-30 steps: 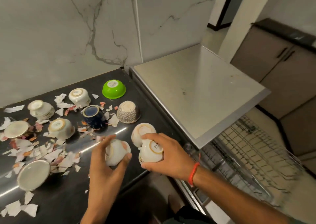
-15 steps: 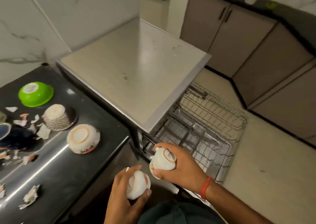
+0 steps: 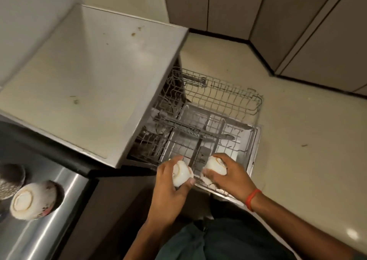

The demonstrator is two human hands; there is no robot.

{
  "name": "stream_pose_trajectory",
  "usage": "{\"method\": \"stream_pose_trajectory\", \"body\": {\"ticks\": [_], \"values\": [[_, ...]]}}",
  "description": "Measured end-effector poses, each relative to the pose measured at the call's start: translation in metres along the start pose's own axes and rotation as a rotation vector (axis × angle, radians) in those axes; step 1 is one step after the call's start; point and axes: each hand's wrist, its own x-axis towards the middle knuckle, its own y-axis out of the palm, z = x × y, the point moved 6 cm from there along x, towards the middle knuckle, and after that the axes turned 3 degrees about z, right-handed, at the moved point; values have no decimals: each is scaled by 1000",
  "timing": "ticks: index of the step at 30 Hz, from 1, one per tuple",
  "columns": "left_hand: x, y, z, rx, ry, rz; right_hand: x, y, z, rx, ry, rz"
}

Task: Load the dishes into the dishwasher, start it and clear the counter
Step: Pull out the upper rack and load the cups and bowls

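I am seeing the left hand (image 3: 168,196) gripping a white cup (image 3: 181,173) and the right hand (image 3: 228,175) gripping a second white cup (image 3: 216,165), both hanging over the near edge of the pulled-out wire dishwasher rack (image 3: 228,109). An upturned bowl (image 3: 31,200) is sitting on the dark counter (image 3: 39,240) at left, beside a patterned bowl (image 3: 9,180) cut off by the frame edge. I am also noting an orange band (image 3: 252,199) circling the right wrist.

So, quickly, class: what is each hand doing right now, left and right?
Left hand: closed around a white bowl, held over the dishwasher rack.
Right hand: closed around a second white bowl, over the same rack.
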Motion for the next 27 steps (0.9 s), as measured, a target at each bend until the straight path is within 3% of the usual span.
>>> {"method": "stream_pose_trajectory", "body": {"ticks": [7,12,18,27], "values": [[67,33,7,127,-129,155,34,-46,-41,-114,250,-22],[114,52,42,257,-159,232,65,-38,-70,-179,303,-41],[154,88,77,397,-115,437,86,-26,-102,-41,400,-143],[207,111,107,353,-58,369,132,-30,-129,-139,425,-262]]}}
